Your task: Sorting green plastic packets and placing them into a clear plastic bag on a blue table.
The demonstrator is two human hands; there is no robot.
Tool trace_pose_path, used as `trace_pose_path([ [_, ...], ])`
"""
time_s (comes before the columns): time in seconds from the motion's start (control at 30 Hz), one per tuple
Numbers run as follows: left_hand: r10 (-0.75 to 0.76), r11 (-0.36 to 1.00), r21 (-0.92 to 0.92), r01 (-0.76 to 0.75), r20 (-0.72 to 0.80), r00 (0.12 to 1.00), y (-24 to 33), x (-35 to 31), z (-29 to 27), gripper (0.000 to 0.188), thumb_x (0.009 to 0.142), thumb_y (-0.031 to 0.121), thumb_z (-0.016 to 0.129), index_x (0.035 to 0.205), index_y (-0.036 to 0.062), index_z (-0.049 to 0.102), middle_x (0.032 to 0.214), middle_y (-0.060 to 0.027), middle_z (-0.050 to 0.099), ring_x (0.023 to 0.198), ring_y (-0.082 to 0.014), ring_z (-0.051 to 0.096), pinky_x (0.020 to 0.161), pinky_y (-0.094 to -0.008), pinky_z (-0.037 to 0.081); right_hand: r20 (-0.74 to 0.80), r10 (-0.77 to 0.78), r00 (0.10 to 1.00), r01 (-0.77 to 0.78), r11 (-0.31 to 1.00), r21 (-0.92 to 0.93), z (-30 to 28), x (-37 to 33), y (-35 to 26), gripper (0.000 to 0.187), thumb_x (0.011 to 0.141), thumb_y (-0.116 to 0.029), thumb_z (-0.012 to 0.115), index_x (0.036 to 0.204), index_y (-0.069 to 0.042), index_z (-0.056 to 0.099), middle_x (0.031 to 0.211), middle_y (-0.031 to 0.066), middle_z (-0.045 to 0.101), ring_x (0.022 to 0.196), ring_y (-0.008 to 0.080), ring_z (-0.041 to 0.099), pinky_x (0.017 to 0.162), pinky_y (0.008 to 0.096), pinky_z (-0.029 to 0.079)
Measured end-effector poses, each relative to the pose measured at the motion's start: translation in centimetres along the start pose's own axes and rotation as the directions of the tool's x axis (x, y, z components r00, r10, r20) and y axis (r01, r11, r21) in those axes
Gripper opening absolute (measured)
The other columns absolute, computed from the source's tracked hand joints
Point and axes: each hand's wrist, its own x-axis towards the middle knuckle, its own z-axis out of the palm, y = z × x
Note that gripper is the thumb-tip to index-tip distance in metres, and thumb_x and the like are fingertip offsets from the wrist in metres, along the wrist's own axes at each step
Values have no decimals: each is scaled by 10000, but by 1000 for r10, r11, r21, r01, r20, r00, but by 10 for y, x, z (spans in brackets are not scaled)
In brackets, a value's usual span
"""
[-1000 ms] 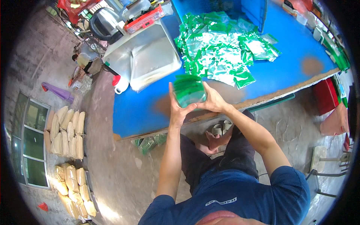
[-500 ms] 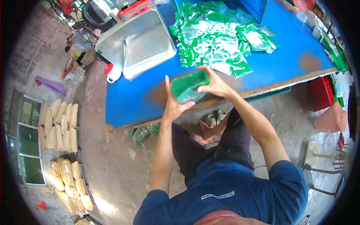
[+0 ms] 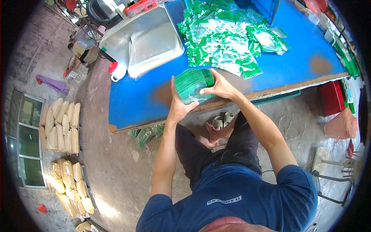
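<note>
1. Nearest my view, the left hand [image 3: 179, 107] grips the left side of the green stack [image 3: 193, 83], fingers up along it and thumb at the near edge. The right hand [image 3: 221, 88] clasps the opposite side, thumb over the near face.
2. A second ago the thumbs met below the stack; now they sit apart. Half a second ago it was blurred; now I make out its fine layers. I judge that the hands have shifted their hold while keeping it together as one block.
3. The stack is held over the near edge of the blue table [image 3: 129, 102], just short of the loose green-and-clear pouches [image 3: 220, 42], which show no clear change.
4. Left of the pouches, a metal tray [image 3: 112, 43] holds clear flat sheets [image 3: 152, 48]. A white jug with a red top [image 3: 118, 72] stands just beside it; I can't see its contents.
5. Behind the pouches rises a blue crate [image 3: 274, 11], its inside mostly cut off from me.
6. Beyond the table's right end are a red bin [image 3: 330, 98] and a pink bag [image 3: 341, 124], contents hidden.
7. Farther left, closed sacks [image 3: 60, 123] lie stacked by the wall.
</note>
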Motion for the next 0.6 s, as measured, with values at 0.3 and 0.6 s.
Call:
trace_pose_path([
  [0.3,-139,986,-88,139,3,990,-24,3,-14,1073,714,-9,821,1534,74,135,1413,-115,449,1293,-234,469,1057,-379,435,-150,-459,876,363,831,-422,-9,-10,-56,979,576,-412,936,1336,-19,458,1267,182,563,1238,340,524,1058,431,401],
  [0.6,4,958,285,-4,2,1000,16,-18,-10,960,714,77,864,1456,17,257,1318,-148,527,1169,-249,553,1007,-391,458,470,162,867,318,547,-774,16,14,-120,866,591,-511,851,1227,12,581,1049,272,666,1026,369,662,897,470,516],
])
